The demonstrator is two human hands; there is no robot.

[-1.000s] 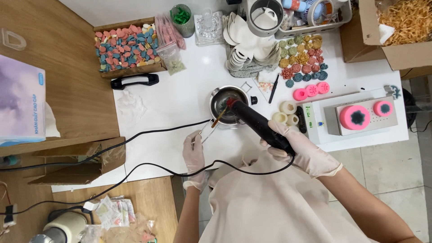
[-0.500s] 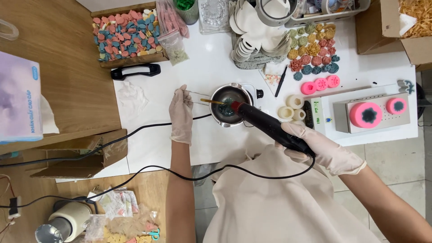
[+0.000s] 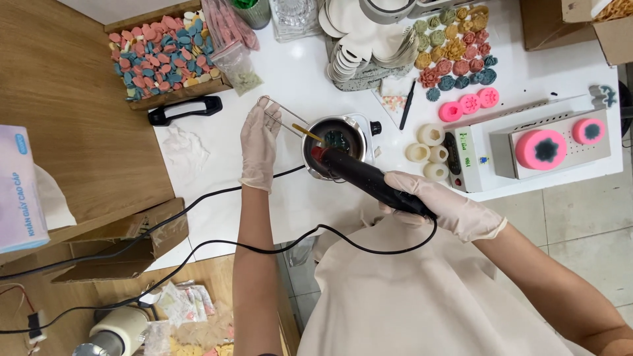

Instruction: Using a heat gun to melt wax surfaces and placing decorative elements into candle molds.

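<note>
My gloved right hand (image 3: 438, 206) grips a black corded heat tool (image 3: 366, 177) and points its nozzle into a small metal pot (image 3: 335, 145) holding dark blue-green liquid. My gloved left hand (image 3: 259, 142) holds the wire handle (image 3: 278, 112) of the pot at its left side. A thin wooden stick (image 3: 307, 132) leans in the pot. The pot stands on a small white base on the white table (image 3: 217, 191).
A wooden tray of pink and blue shapes (image 3: 161, 54) stands far left. Flower-shaped pieces (image 3: 455, 62), pink moulds (image 3: 469, 104), white moulds (image 3: 427, 150) and a white machine (image 3: 534, 148) carrying pink moulds sit right. Black cords (image 3: 198, 198) cross the table's near edge.
My left hand has gone from the near table edge up to the pot's wire handle. The heat tool stays aimed into the pot. The view has shifted closer.
</note>
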